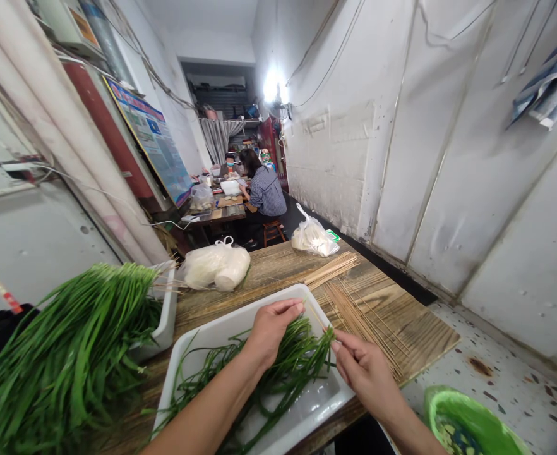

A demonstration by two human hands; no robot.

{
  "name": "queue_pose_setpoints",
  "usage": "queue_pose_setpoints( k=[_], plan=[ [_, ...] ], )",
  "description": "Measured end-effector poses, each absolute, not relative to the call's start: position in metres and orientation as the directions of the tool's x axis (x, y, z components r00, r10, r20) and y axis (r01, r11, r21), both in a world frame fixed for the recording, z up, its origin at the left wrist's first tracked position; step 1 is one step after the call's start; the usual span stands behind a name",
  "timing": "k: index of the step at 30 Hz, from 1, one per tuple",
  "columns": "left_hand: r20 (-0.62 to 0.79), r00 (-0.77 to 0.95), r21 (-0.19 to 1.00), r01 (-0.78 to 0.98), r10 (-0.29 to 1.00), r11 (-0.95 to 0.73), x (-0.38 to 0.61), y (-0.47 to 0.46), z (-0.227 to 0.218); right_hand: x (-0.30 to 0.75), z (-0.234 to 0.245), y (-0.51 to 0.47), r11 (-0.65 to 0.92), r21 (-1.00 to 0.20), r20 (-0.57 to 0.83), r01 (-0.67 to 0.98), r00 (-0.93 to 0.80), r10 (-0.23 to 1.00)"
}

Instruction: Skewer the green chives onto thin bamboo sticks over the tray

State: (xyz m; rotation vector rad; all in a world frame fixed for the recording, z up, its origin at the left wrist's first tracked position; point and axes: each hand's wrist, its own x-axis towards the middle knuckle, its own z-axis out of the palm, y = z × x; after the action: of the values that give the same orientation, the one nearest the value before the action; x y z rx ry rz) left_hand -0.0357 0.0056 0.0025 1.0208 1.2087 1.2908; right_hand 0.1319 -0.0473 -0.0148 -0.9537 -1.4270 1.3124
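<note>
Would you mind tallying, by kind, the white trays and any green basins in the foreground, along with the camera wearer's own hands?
White trays: 2
Green basin: 1
Hands: 2
Total: 5

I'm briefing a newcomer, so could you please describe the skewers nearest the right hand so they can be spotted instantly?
On the wooden table, find the white tray beneath the left hand. Along its right side, thin wooden skewers lie closest to the right hand. Unlike the paler, tighter bundle beyond, near a plastic bag, these are browner and loosely spread.
</note>
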Motion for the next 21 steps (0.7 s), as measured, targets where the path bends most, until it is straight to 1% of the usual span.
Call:
queue_pose_setpoints(
  k=[7, 12, 15, 18, 21],
  plan=[
    [0.01, -0.139, 1.0, 0.012, 0.99, -0.008, -0.037, 0.005, 0.004, 0.132, -0.011, -0.047, 0.103, -0.992, 0.119, -0.073, -0.268, 0.956],
    [0.046, -0.101, 0.996, 0.082, 0.994, -0.038, -0.035, 0.002, 0.003, 0.134, -0.012, -0.046, 0.062, -0.993, 0.088, -0.104, -0.272, 0.958],
    [0.063, 0.002, 0.99, 0.123, 0.998, -0.063, -0.028, -0.006, 0.003, 0.134, -0.008, -0.044, 0.029, -0.989, 0.067, -0.142, -0.27, 0.961],
    [0.064, 0.185, 0.985, 0.147, 0.981, -0.092, -0.026, -0.013, 0.009, 0.135, -0.005, -0.043, 0.02, -0.982, 0.071, -0.187, -0.27, 0.96],
    [-0.04, 0.415, 0.98, 0.194, 0.909, -0.046, -0.039, -0.011, 0.019, 0.136, -0.005, -0.046, 0.048, -0.986, 0.092, -0.16, -0.28, 0.956]
  ],
)
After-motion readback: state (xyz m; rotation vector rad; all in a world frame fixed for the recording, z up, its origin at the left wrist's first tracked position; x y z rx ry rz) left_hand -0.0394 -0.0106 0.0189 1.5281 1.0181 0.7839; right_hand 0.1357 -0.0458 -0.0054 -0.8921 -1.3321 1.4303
